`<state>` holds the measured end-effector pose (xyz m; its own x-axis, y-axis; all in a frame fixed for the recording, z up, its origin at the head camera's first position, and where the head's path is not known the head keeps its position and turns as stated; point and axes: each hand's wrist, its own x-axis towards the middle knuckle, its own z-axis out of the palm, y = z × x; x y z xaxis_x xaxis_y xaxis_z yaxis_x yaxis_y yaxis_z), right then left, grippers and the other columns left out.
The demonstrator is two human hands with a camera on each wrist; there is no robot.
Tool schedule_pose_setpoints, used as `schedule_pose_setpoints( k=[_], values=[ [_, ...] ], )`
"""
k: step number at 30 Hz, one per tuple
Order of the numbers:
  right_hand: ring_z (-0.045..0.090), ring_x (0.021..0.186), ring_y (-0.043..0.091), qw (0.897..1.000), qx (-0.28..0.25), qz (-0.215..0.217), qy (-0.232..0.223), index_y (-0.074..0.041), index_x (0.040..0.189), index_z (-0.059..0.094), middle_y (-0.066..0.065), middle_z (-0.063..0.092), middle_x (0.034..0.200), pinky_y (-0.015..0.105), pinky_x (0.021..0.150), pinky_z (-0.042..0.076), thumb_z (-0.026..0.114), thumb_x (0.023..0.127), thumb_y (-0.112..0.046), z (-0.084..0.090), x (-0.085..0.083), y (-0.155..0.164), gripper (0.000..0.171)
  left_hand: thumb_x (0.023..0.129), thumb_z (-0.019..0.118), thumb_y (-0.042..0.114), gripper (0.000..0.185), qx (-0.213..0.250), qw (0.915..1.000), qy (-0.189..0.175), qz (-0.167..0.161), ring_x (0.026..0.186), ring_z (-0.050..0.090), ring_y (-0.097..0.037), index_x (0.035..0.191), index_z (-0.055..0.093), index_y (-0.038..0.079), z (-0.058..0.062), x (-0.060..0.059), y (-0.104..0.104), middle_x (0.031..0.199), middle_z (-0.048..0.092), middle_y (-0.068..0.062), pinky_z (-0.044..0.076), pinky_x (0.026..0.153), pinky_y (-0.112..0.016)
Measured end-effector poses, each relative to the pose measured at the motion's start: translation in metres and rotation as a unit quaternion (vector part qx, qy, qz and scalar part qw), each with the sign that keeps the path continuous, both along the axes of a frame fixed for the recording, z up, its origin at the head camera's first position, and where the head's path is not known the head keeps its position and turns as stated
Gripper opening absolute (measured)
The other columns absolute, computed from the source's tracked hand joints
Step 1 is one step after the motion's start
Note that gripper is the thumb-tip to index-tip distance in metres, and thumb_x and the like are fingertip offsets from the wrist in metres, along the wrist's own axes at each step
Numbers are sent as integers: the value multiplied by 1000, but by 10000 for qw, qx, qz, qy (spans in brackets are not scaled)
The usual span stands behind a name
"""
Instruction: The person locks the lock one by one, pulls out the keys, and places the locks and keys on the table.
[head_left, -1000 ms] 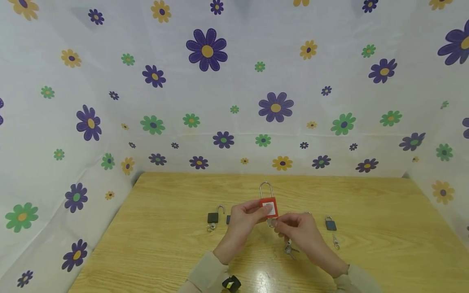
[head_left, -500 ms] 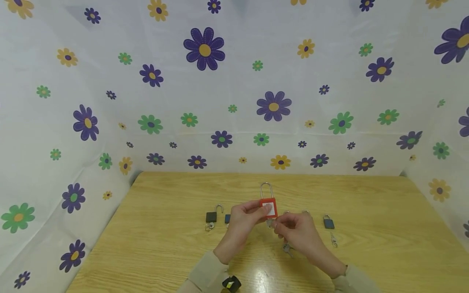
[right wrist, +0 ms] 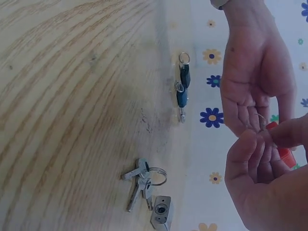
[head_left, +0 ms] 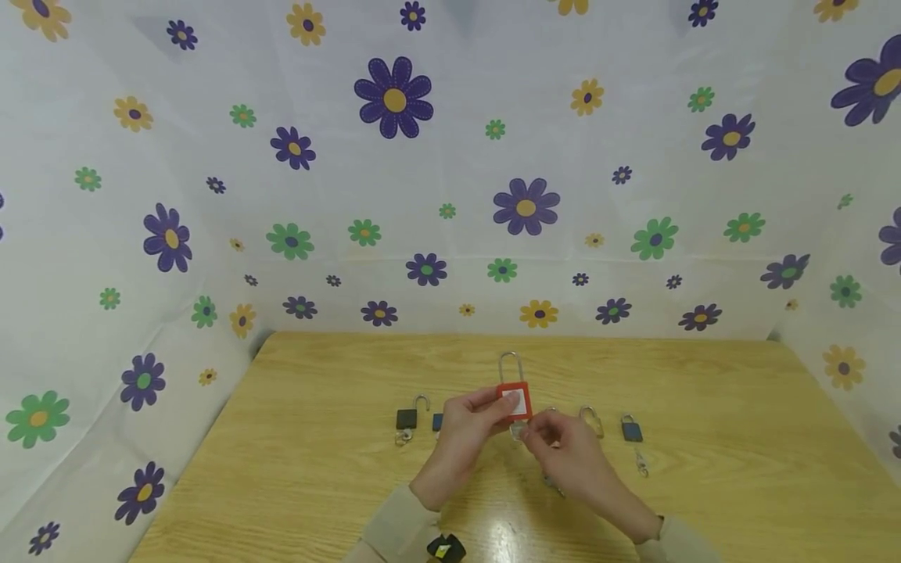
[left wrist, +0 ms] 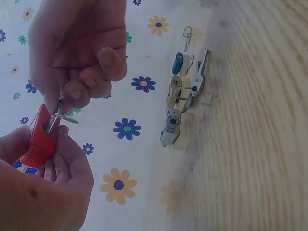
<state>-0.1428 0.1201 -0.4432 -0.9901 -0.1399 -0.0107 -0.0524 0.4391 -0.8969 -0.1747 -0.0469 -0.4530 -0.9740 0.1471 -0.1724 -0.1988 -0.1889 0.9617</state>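
The right hand [head_left: 559, 444] has edged closer under the red padlock [head_left: 515, 400] — pinching its key [left wrist: 57, 114]; the left hand [head_left: 466, 426] grips the lock above the bench [head_left: 704, 485]

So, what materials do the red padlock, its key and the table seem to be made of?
Red padlock: the body looks like matte red plastic, with no metal glint; the shackle looks like polished steel, thin and silvery.
Key, pinched by the right hand: probably bare metal, grey and shiny.
Table: wood or wood-look laminate, with pale grain and a glossy reflection.

Wooden table [head_left: 317, 469]; flower-print sheet [head_left: 450, 195] walls around.
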Motion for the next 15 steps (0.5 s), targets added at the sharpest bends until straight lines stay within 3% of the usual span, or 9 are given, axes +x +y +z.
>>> schedule_pose_setpoints(
  k=[4,10,15],
  values=[
    [57,66,8,9998,-195,-21,-60,-7,95,74,3,67,78,23,59,48,68,97,-14,-1,0,0,9,95,76,28,47,45,10000,-33,15,100,73,-12,128,68,-4,2,1,0,118,75,-13,59,93,-31],
    [55,54,9,9973,-679,222,-177,3,100,74,7,65,77,22,49,46,69,99,-21,-3,0,0,24,95,76,24,42,92,9999,10,66,98,73,-12,125,69,-5,5,1,3,116,76,-14,58,95,-32],
    [57,56,10,9948,-979,91,-269,6,99,75,8,67,74,21,53,49,66,100,-18,-3,0,-1,25,95,75,22,42,165,9998,-47,119,98,73,-13,126,68,-5,4,3,5,117,75,-14,58,95,-32]
  ],
)
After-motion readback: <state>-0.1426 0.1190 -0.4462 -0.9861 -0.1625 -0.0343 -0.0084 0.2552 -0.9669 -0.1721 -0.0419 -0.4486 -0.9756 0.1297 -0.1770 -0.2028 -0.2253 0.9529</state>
